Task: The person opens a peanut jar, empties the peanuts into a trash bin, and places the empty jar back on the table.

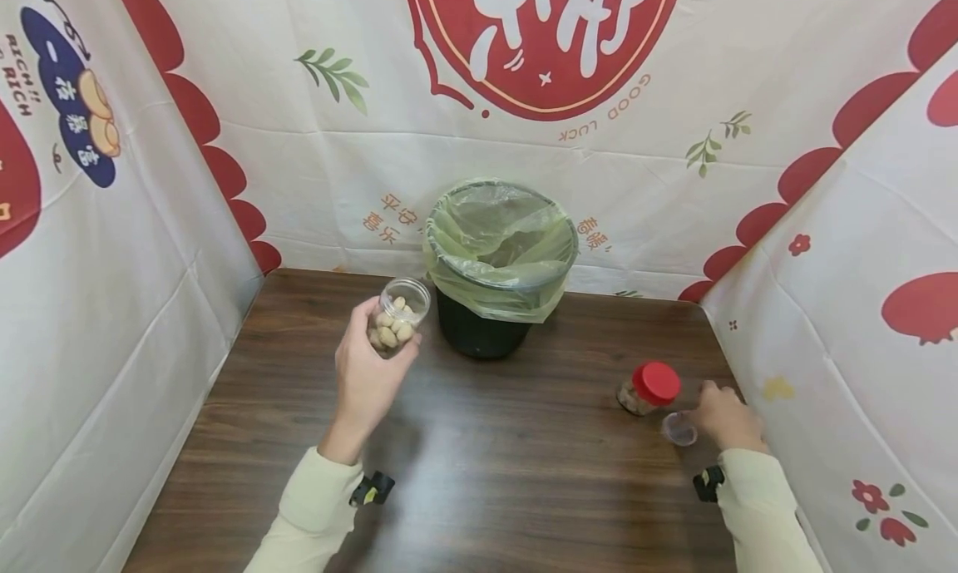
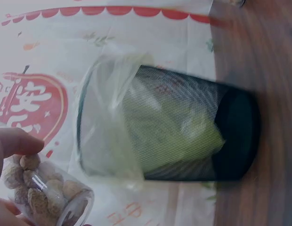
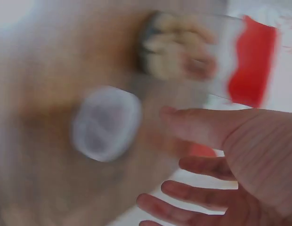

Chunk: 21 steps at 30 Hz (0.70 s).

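Observation:
My left hand [image 1: 370, 382] holds a clear jar [image 1: 407, 297], without a lid and with its mouth upward, over the left part of the table. Inside are beige, rough-shelled nuts [image 2: 40, 200] that look like peanuts. At the table's right side, my right hand [image 1: 724, 417] has its fingers [image 3: 198, 193] loosely spread and holds nothing. Close by its thumb is a round translucent lid [image 1: 679, 429], blurred in the right wrist view. Just beyond that lid stands a second clear jar [image 1: 634, 398] with a red lid [image 1: 659, 382] and pale pieces inside.
A black mesh bin [image 1: 482, 328] stands at the back middle of the table, lined with a pale green bag [image 1: 494, 286] folded over its rim. The dark wooden table [image 1: 524, 473] is bordered by printed white cloth [image 1: 322, 174] at the back and both sides.

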Available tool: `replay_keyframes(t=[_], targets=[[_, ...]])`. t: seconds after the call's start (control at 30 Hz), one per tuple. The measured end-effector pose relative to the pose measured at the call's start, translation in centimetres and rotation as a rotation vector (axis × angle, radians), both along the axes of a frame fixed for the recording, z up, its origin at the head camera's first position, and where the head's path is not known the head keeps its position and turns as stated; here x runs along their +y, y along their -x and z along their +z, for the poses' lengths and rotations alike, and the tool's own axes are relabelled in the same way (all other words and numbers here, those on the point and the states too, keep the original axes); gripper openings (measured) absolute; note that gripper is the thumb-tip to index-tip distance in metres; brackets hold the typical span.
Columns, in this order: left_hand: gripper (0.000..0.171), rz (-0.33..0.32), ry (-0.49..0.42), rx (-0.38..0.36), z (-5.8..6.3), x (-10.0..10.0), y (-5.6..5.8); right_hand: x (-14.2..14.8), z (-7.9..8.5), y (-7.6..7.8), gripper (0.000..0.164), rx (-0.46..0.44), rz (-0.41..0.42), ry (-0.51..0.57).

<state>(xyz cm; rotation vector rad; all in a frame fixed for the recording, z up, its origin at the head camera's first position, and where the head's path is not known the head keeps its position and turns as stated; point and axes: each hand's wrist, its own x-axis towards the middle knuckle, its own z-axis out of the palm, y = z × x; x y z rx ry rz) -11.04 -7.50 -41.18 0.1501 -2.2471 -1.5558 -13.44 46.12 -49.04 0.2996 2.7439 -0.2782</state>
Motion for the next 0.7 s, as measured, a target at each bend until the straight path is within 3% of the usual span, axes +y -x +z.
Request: replay_keyframes(t=[0.2,0.47,0.7], targets=[[0.066,-0.017,0.014,-0.020,1.3,-1.8,1.7,-0.5,4.5,1.5,0.076,0.138,0.034,-0.039],[0.059,-0.139,-0.271,-0.066,3.3,-2.5,3.8,-4.0,10.4,2.3,0.076,0.328,0.067,-0.069],[0.066,-0.149,-0.279,-0.030,5.7,-2.5,5.8,-8.0,14.3,3.9,0.070,0.493,0.155,-0.081]])
